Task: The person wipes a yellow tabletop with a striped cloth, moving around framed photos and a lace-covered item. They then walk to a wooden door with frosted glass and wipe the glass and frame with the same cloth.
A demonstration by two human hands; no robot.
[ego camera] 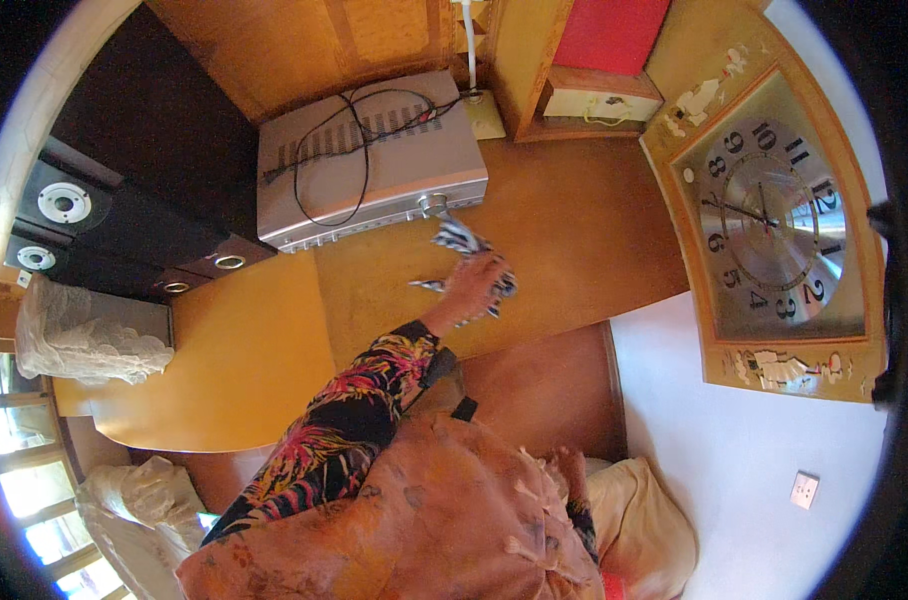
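Observation:
My left hand [475, 286] grips a black-and-white patterned cloth [457, 236]. Loose ends of it stick out past the fingers, one of them close to the large round knob [433, 205] of a silver audio amplifier [412, 161]. A thin black cable [367, 169] lies looped on the vented top of the amplifier. Lower right, beside the orange-brown patterned garment [416, 510] on my body, my right hand [570, 469] is partly hidden and blurred; whether it holds anything cannot be made out.
Dark loudspeakers [153, 157] stand left of the amplifier on the wooden surface [394, 300]. Behind it are a socket box [485, 116] and a shelf compartment [600, 103]. A large framed clock [769, 217] is at right. Sheer fabric covers a grey box [93, 337] at left.

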